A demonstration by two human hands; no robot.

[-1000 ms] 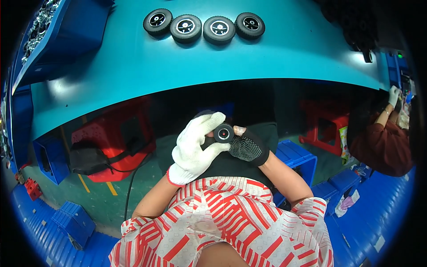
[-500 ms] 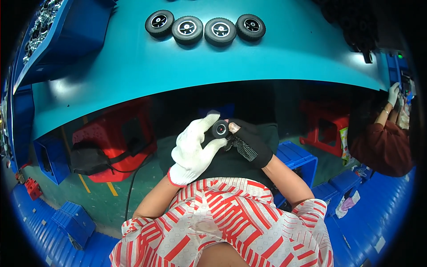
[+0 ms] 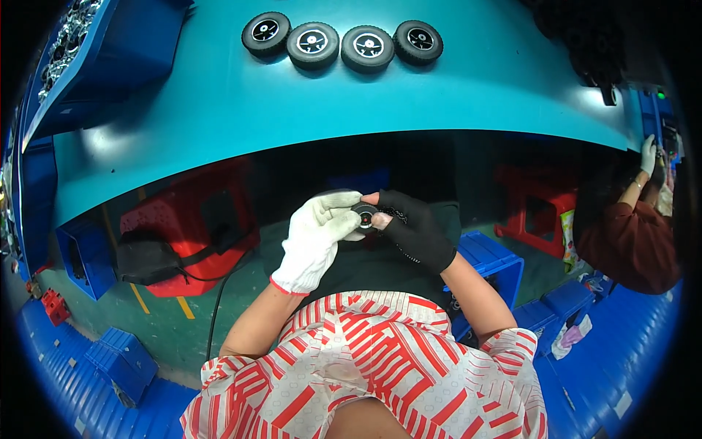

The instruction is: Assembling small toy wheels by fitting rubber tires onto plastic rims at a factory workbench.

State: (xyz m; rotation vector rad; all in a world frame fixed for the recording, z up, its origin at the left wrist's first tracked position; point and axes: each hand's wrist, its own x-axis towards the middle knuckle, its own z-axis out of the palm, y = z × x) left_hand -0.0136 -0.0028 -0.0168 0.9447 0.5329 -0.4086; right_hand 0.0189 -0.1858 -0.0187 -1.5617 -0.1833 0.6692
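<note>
Between my hands, over my lap and short of the table's near edge, is a small black wheel point(image 3: 363, 210) with a silver ring and a reddish centre. My left hand point(image 3: 319, 228), in a white knitted glove, is closed on the wheel's left side, thumb across its face. From the right, my right hand point(image 3: 415, 223) in a black fingerless glove pinches the same wheel, its bare thumb on the front. Fingers cover much of the rim. Beyond, on the teal table point(image 3: 351, 110), several black wheels point(image 3: 313, 45) with silver-ringed hubs lie in a row.
A blue bin point(image 3: 124, 58) of shiny metal parts stands at the far left. Dark parts point(image 3: 585, 44) are heaped at the far right. Red stools point(image 3: 197, 219) and blue crates point(image 3: 486, 263) stand below the table. A co-worker point(image 3: 632, 241) sits at the right edge.
My right hand has turned and moved slightly right, its thumb now on the wheel's face. My left fingers have drawn in around the wheel, which is now more covered.
</note>
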